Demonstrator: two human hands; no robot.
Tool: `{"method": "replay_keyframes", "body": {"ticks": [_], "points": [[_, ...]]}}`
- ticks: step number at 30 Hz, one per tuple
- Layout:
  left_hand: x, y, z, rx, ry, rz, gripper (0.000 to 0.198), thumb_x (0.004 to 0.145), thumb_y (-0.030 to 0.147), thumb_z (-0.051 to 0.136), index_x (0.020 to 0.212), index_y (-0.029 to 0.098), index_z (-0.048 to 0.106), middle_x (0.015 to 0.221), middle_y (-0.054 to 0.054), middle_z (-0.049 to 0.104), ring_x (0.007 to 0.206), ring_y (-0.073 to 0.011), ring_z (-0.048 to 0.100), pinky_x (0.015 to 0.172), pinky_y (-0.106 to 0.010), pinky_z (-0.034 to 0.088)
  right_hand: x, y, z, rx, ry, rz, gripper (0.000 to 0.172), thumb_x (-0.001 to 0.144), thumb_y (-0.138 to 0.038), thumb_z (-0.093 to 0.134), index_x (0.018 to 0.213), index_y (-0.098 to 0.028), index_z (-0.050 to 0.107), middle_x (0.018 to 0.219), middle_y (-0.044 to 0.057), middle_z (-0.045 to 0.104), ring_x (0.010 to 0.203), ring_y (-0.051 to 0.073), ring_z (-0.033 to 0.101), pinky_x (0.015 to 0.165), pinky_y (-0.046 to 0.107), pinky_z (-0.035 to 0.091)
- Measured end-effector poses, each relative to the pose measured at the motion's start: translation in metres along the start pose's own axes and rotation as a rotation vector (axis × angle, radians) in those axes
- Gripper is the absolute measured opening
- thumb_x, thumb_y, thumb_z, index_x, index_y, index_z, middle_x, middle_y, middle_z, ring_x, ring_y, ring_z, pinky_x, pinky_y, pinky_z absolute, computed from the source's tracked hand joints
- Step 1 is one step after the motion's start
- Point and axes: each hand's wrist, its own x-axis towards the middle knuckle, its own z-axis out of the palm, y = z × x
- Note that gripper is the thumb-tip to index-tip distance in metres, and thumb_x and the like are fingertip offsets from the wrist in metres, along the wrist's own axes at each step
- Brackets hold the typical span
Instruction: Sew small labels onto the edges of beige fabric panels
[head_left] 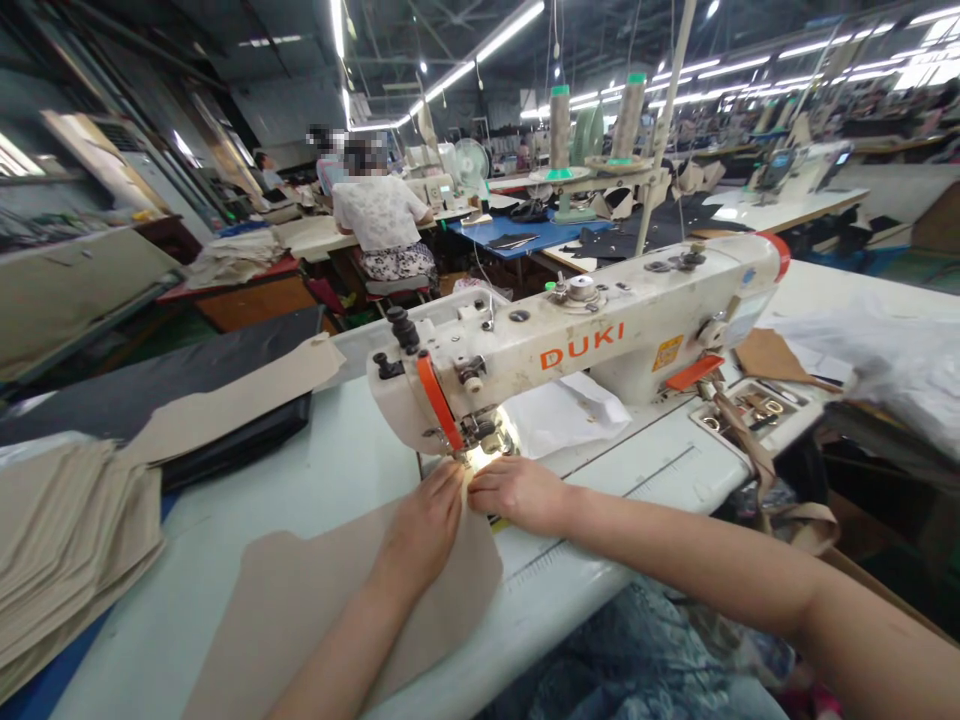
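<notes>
Pressing tan fabric piece (315,600) | long axis toward sewing machine (585,340)

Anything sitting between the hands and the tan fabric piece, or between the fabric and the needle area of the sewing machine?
Nothing visible. Both the left hand and right hand rest flat on the tan fabric piece, whose front edge reaches the lit needle area of the sewing machine. The fingertips lie close to it.

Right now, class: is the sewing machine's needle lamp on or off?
On. A bright glow lights the needle area of the machine, just above both hands pressing the tan fabric.
</notes>
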Motion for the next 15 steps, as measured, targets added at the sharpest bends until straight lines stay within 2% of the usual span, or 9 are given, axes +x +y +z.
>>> {"method": "replay_keyframes", "body": {"ticks": [15], "points": [[0.0067,-0.0033,-0.0013,0.021,0.050,-0.010,0.036,0.095,0.022,0.030,0.107,0.009,0.062,0.106,-0.014,0.067,0.100,-0.0232,0.063,0.086,-0.038,0.056,0.0031,0.0056,0.0106,0.017,0.061,-0.030,0.022,0.097,-0.020,0.043,0.094,-0.013,0.063,0.108,0.009,0.065,0.105,0.017,0.057,0.088,0.028,0.043]]}}
